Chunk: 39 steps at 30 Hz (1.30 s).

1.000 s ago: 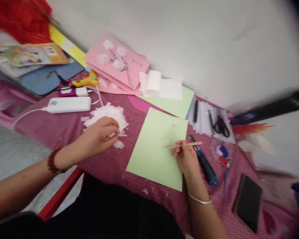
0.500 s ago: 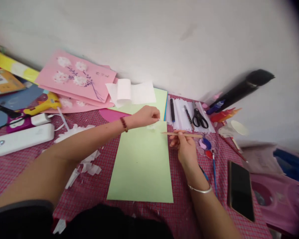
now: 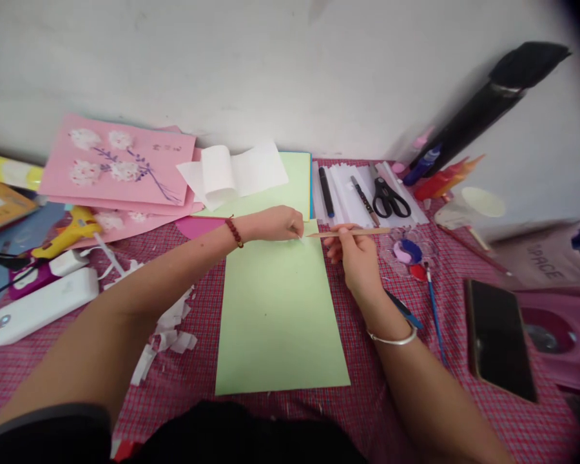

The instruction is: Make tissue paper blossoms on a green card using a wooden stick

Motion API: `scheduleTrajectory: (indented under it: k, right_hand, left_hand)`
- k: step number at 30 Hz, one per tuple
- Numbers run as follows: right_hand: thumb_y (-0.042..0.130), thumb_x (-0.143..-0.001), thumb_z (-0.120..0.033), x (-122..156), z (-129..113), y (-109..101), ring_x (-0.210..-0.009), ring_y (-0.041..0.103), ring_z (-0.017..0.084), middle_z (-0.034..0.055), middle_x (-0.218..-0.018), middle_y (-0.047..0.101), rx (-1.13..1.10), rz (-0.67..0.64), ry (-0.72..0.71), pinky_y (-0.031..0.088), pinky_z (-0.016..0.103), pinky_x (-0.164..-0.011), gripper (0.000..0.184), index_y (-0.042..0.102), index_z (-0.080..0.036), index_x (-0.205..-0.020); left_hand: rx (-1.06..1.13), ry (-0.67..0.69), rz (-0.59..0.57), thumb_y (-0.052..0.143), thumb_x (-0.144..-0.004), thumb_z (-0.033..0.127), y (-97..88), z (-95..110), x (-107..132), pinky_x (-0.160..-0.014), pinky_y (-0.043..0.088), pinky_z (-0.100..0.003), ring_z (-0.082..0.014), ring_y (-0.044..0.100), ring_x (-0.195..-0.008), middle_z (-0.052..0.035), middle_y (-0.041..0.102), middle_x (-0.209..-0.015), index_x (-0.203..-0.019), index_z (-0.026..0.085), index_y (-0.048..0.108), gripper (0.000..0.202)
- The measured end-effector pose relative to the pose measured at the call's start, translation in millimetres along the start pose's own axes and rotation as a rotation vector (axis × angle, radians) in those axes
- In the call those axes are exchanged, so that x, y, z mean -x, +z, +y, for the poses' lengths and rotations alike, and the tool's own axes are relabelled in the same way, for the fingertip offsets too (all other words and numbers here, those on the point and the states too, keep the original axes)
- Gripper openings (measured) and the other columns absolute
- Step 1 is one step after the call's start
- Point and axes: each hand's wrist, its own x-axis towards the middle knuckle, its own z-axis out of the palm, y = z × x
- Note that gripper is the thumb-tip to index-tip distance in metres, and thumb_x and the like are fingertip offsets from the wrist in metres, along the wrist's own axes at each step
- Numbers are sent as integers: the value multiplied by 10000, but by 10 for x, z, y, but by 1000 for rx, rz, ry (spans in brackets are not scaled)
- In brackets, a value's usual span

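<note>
My left hand [image 3: 286,224], a beaded bracelet at its wrist, is closed in a pinch over the top of a light green sheet of paper [image 3: 278,316]. A tiny white bit, looking like thin paper, pokes out below its fingertips; the rest is hidden. Just to the right, my right hand [image 3: 357,258] grips a pointed wooden stick [image 3: 331,234] between thumb and fingers. The stick lies nearly level, its tip pointing left, close to the left fingertips. Behind my left hand is a strip of white tissue paper [image 3: 256,171], partly rolled.
Pink cards [image 3: 120,161] with white paper flowers lean at the back left, near a yellow glue gun [image 3: 72,232] and a white power bank [image 3: 43,309]. Black scissors [image 3: 391,198] and markers lie back right. A paint palette [image 3: 408,251], paintbrush [image 3: 434,309] and phone [image 3: 500,338] are on the right.
The camera view has shifted. The stick's tip is nearer my left fingertips. The white scrap seen below my left hand earlier now shows only as a small tip.
</note>
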Motion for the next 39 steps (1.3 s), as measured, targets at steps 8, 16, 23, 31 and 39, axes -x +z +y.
scheduleTrajectory:
  k: [8,16,23,31,39]
  right_hand:
    - [599,-821,-482,-47,15,28,-379,468,60,-4,-634,643,48,-85,55,309,176,-316,317,627,-167,-840]
    - [595,-827,-481,-129,105,107,-379,478,56,-10,-641,645,75,-113,44,302,170,-304,315,617,-170,-867]
    - [605,-814,-461,-167,88,131,-358,462,54,-33,-600,601,22,-62,71,281,171,-293,281,589,-181,-830]
    - [587,-830,-446,-186,109,150,-393,472,51,-37,-618,598,40,-83,17,288,180,-341,264,597,-183,-842]
    - [543,-869,-420,-190,104,116,-417,474,57,-28,-633,596,71,-82,-49,308,188,-381,246,614,-184,-857]
  left_hand:
    - [-124,-15,-65,506,-797,107,-49,60,-4,-827,456,-283,-177,612,-892,-73,699,-920,-834,164,727,231]
    - [-214,-39,-76,489,-832,118,-60,147,59,-818,435,-290,-198,581,-921,-89,667,-891,-778,160,702,223]
    - [-207,-64,-87,493,-847,128,-46,152,82,-817,429,-279,-196,568,-941,-90,669,-921,-808,156,702,215]
    - [-239,-67,-85,479,-839,112,-45,130,129,-831,437,-280,-192,578,-929,-93,682,-922,-782,153,707,238]
    - [-228,-80,-73,476,-837,105,-37,119,94,-851,443,-289,-192,591,-937,-93,685,-928,-802,152,711,242]
